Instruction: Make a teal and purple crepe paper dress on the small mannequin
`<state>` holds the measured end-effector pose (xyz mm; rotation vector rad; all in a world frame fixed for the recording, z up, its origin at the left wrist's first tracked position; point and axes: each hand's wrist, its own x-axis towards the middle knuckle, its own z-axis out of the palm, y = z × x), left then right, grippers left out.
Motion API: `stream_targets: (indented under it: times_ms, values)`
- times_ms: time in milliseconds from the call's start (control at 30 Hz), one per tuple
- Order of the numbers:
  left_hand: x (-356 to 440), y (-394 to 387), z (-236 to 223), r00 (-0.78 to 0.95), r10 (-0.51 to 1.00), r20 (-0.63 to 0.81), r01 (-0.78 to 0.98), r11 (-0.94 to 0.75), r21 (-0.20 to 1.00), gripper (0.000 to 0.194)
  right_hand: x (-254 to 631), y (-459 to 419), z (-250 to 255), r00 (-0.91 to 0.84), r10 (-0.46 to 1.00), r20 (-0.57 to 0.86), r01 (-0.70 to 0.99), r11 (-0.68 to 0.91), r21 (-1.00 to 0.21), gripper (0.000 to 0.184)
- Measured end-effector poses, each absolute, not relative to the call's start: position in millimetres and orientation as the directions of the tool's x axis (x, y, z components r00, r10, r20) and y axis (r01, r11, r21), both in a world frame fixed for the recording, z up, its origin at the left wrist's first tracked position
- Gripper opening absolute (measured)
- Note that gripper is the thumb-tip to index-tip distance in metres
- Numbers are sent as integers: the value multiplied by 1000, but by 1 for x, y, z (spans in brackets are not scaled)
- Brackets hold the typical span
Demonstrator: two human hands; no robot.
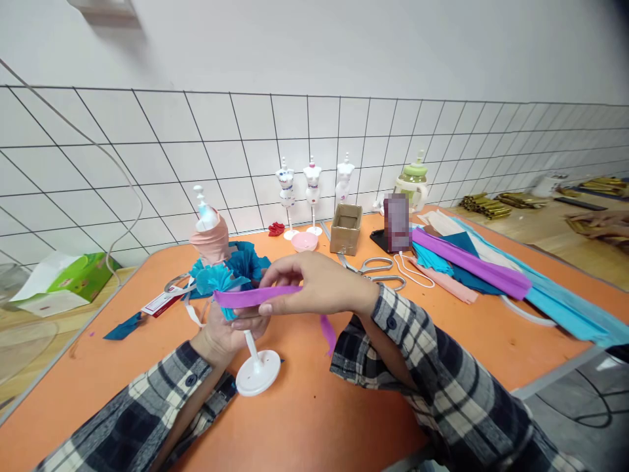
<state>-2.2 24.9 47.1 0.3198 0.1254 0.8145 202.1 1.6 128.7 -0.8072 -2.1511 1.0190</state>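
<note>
A small white dress-form mannequin [257, 371] leans left, wrapped in pink crepe paper [210, 237] on top with blue crepe-paper ruffles [216, 278] round its lower part. My left hand [226, 331] is closed round its underside, just above the white stand. A purple crepe-paper strip [240, 299] crosses the front of the ruffles. My right hand [314, 283] pinches this strip between thumb and fingers. Its loose tail [327, 334] hangs below the right hand. Part of the mannequin's body is hidden by the paper and my hands.
Scissors [376, 269], a cardboard box [346, 229], a pink bowl [304, 242] and a phone [397, 223] stand or lie behind. Several crepe-paper sheets [472, 262] cover the right side. Small mannequins [312, 177] line the wall. A tissue pack [73, 282] lies left.
</note>
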Motion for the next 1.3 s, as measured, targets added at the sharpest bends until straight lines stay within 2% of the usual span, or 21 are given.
stream_targets:
  times_ms: [133, 233, 333, 500, 633, 733, 800, 933, 1067, 1133, 1200, 1233, 1300]
  values:
    - [-2, 25, 49, 722, 692, -1, -661, 690, 294, 36, 193, 10, 116, -543, 789, 288, 76, 388, -919, 23]
    - [1, 22, 51, 762, 647, -4, -623, 735, 266, 41, 188, 14, 112, -423, 846, 325, 59, 384, -922, 23]
    - [4, 17, 51, 792, 611, 7, -595, 767, 240, 41, 187, 13, 112, -372, 877, 303, 48, 344, -938, 23]
    - [5, 13, 51, 795, 603, 68, -605, 777, 172, 41, 189, 11, 113, -404, 897, 180, 27, 209, -978, 30]
    - [-1, 16, 48, 790, 595, 144, -610, 785, 102, 37, 191, 13, 110, -538, 829, 151, -65, 138, -988, 32]
    - [-3, 18, 43, 835, 508, 211, -532, 844, 75, 30, 190, 13, 110, -545, 811, 213, -89, 197, -976, 29]
    - [-3, 20, 41, 875, 422, 236, -453, 886, 95, 27, 189, 12, 112, -519, 817, 252, -32, 276, -960, 25]
    - [-4, 29, 33, 906, 342, 249, -382, 914, 137, 29, 188, 8, 117, -450, 819, 356, 100, 442, -891, 8]
    - [-12, 49, 12, 927, 131, 351, -234, 935, 268, 39, 186, 5, 119, -444, 809, 387, 148, 492, -858, 6]
    - [-17, 60, 0, 933, 45, 357, -176, 921, 346, 41, 186, 4, 119, -442, 806, 395, 156, 502, -850, 6]
    - [-20, 70, -11, 965, 92, 245, -189, 892, 411, 43, 186, 2, 120, -455, 789, 412, 144, 522, -840, 4]
    - [-21, 74, -14, 965, 195, 172, -251, 871, 421, 46, 187, 2, 121, -469, 780, 414, 134, 526, -840, 4]
    - [-20, 78, -19, 865, 501, 13, -460, 784, 417, 54, 189, 0, 123, -503, 764, 404, 113, 522, -846, 5]
